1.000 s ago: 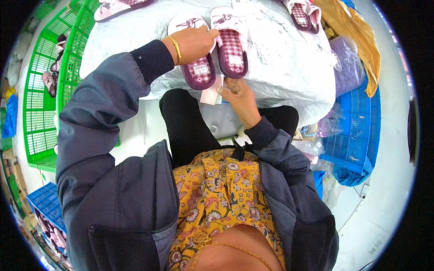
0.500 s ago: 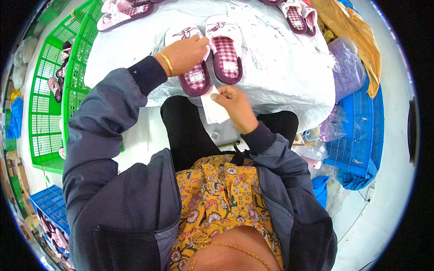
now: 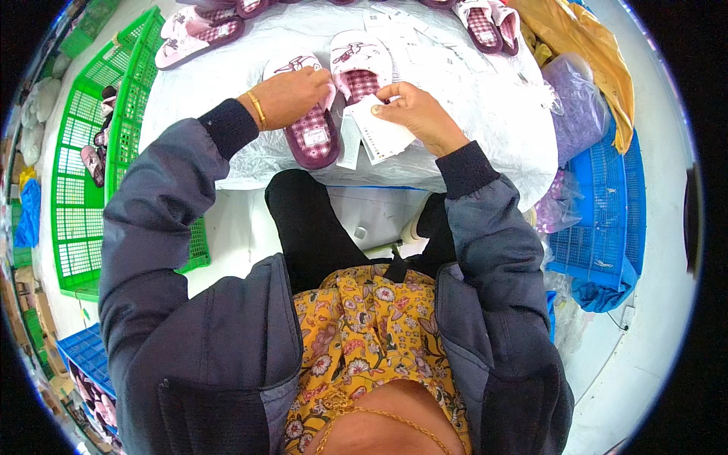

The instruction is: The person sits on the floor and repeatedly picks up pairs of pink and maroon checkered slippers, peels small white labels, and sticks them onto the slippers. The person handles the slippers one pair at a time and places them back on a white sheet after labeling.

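Note:
A pair of white slippers with dark maroon soles and checked insoles lies on the white-covered work surface before me. My left hand (image 3: 292,98) is closed over the upper of the left slipper (image 3: 312,140), its fingertips at the opening's edge. Pinched between thumb and fingers, small white cards (image 3: 379,136) are in my right hand (image 3: 415,115). They hang over the heel end of the right slipper (image 3: 359,59) and hide it. One card slants down beside the left slipper's heel.
More slippers (image 3: 199,34) lie along the far side, with another pair (image 3: 489,26) at the far right. Loose papers (image 3: 406,34) lie on the white cover (image 3: 470,114). Green crates (image 3: 80,182) stand left; a blue crate (image 3: 595,205) and a purple bagged bundle (image 3: 578,106) are right.
My right hand has risen away from me and to the right, bringing the cards over the right slipper's heel, where they fan out more. My left hand has shifted slightly left with the slipper.

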The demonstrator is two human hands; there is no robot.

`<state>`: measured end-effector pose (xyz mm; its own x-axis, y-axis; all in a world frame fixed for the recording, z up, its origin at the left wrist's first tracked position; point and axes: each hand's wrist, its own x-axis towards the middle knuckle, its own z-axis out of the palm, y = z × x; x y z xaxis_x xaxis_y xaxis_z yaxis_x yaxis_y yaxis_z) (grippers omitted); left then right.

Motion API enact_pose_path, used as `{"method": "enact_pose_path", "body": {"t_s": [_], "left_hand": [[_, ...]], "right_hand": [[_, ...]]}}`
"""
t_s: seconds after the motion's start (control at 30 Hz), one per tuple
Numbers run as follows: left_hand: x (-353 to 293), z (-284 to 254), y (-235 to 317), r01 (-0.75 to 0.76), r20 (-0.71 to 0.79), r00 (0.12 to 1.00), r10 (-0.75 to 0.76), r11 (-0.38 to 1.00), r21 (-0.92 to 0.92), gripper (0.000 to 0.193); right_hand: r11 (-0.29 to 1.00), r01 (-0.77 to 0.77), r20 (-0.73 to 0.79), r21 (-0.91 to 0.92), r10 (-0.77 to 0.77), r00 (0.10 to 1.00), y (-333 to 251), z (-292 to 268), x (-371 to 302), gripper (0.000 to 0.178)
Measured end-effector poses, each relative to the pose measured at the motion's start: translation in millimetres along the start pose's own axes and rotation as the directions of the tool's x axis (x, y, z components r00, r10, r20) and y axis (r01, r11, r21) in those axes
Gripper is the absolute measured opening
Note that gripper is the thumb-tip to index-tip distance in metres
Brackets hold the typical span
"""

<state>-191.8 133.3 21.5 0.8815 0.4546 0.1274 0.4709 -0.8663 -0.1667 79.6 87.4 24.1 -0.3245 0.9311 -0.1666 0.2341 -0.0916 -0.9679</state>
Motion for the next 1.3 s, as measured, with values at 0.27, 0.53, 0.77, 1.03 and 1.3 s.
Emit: {"method": "enact_pose_path", "body": {"t_s": [0.27, 0.53, 0.77, 1.03, 1.3], "left_hand": [[-9.5, -0.8, 3.5, 0.196, -0.095, 0.975, -0.2, 0.979, -0.054, 0.023], [5.6, 3.1, 5.7, 0.295, -0.052, 0.953, -0.297, 0.954, -0.05, 0.025], [-5.9, 3.4, 1.7, 0.32, -0.344, 0.852, -0.395, 0.912, -0.255, 0.009], [-14.5, -1.1, 36.8, 0.332, -0.268, 0.61, -0.746, 0.547, -0.768, 0.009], [-12.2, 2.5, 37.4, 0.048, 0.078, 0.602, -0.794, -0.062, -0.997, 0.012]], "right_hand": [[0.782, 0.212, 0.018, -0.586, -0.248, 0.968, -1.7, 15.5, 3.5, 0.035], [0.477, 0.516, 0.222, -0.711, -0.544, 0.809, 8.6, 15.5, 7.4, 0.031], [0.525, 0.496, 0.212, -0.691, -0.509, 0.834, 3.3, 21.1, 5.2, 0.026], [0.377, 0.558, 0.221, -0.74, -0.647, 0.73, -2.7, 33.8, 8.0, 0.023], [0.321, 0.575, 0.238, -0.753, -0.682, 0.692, -6.3, 46.1, 19.9, 0.008]]}}
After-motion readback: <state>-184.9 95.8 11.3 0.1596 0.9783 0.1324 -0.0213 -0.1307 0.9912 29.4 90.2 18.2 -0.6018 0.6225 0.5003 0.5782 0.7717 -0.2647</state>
